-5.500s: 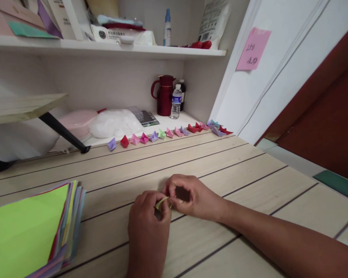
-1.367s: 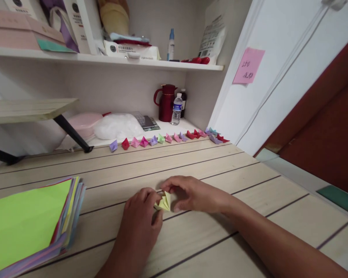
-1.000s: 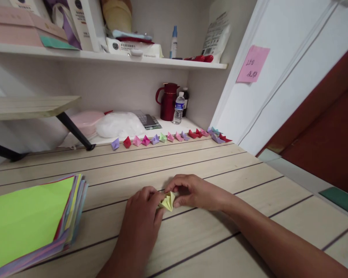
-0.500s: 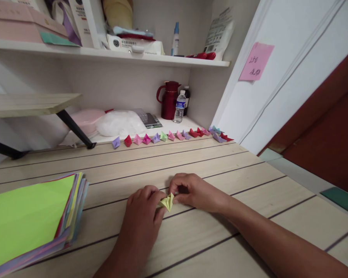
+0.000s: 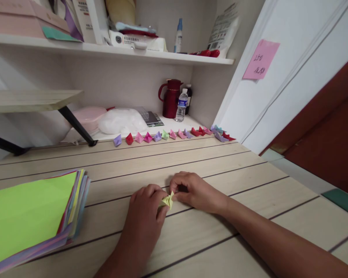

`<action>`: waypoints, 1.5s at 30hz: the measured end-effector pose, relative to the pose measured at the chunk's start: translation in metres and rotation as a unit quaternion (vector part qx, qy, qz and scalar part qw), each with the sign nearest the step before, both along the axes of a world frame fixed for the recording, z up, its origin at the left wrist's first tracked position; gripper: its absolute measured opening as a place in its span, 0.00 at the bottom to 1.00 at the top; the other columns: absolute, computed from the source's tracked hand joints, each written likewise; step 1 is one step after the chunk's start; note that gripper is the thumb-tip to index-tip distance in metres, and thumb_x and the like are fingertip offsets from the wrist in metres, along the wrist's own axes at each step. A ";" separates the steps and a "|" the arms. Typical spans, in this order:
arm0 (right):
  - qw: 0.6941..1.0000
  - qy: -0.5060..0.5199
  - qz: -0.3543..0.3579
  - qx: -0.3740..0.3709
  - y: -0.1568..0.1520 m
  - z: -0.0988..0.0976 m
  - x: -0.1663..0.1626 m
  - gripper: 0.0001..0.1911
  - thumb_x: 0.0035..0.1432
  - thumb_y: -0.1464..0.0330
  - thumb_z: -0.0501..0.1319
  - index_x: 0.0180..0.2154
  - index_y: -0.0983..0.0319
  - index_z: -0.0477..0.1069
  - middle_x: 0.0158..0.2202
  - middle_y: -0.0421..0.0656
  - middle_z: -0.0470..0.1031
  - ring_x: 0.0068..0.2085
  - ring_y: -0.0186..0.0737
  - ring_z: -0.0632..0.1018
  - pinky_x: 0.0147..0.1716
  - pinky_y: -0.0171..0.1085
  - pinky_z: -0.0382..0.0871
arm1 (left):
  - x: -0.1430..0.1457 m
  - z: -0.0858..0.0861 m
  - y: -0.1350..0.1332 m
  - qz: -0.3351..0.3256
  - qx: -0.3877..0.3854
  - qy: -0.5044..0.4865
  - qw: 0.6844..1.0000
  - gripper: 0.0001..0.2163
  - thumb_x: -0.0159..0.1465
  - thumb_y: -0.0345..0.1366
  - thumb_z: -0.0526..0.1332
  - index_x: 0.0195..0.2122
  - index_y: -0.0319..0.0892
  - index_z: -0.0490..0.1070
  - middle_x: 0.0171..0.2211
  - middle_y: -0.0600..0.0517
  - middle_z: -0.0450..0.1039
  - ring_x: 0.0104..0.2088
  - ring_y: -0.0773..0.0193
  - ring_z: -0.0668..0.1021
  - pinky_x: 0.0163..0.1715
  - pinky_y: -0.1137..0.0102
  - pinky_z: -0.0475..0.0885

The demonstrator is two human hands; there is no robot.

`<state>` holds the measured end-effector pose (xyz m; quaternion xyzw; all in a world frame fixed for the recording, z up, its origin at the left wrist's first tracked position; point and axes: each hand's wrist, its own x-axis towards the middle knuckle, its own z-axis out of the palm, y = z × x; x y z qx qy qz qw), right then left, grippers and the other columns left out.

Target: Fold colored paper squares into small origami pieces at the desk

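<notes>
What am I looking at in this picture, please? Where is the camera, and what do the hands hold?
The camera sits on a person's head and looks down at their own two bare hands, so there is no machine. The left hand and right hand together pinch a small folded yellow-green paper piece on a wooden table. A stack of coloured paper sheets lies at the left. A row of small folded paper pieces lines the table's far edge. Behind it stand a dark red jug and a water bottle.
</notes>
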<state>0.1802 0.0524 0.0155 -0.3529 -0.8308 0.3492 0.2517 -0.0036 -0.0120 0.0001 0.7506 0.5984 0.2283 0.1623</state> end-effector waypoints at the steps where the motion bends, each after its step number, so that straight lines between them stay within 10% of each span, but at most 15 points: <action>1: 1.000 0.005 -0.001 -0.016 0.000 0.000 0.001 0.06 0.52 0.78 0.65 0.30 0.62 0.73 0.30 0.38 0.71 0.31 0.34 0.70 0.31 0.32 0.62 | 0.000 -0.001 0.000 0.002 -0.001 -0.010 1.000 0.13 0.57 0.25 0.62 0.41 0.46 0.75 0.45 0.51 0.75 0.48 0.56 0.74 0.52 0.56 0.64; 15: 0.983 0.088 0.024 -0.158 0.004 -0.005 0.007 0.05 0.57 0.71 0.63 0.31 0.62 0.68 0.27 0.35 0.67 0.28 0.31 0.66 0.27 0.30 0.60 | -0.004 -0.011 0.005 0.016 0.058 -0.076 0.995 0.09 0.56 0.30 0.61 0.38 0.46 0.72 0.37 0.52 0.78 0.41 0.56 0.78 0.45 0.58 0.68; 29: 0.981 0.126 0.069 -0.130 0.005 -0.005 0.006 0.12 0.53 0.70 0.69 0.36 0.60 0.67 0.40 0.40 0.75 0.35 0.34 0.73 0.34 0.32 0.66 | -0.006 -0.016 0.009 0.017 0.064 -0.069 0.995 0.11 0.54 0.27 0.59 0.37 0.46 0.72 0.36 0.53 0.77 0.39 0.58 0.79 0.45 0.59 0.68; 36: 0.994 0.077 0.062 0.040 -0.004 0.005 0.007 0.23 0.50 0.78 0.70 0.45 0.57 0.66 0.63 0.48 0.58 0.64 0.46 0.63 0.55 0.42 0.66 | 0.000 -0.006 0.006 0.045 0.031 -0.061 0.997 0.10 0.54 0.24 0.62 0.35 0.44 0.74 0.38 0.50 0.75 0.43 0.54 0.78 0.45 0.58 0.68; 45: 0.974 -0.055 0.063 0.213 -0.005 0.003 0.004 0.13 0.56 0.78 0.65 0.41 0.57 0.75 0.64 0.47 0.60 0.63 0.51 0.64 0.59 0.51 0.63 | 0.000 -0.003 0.005 0.056 0.013 -0.059 0.997 0.09 0.55 0.23 0.64 0.34 0.43 0.72 0.38 0.52 0.73 0.41 0.58 0.77 0.45 0.59 0.68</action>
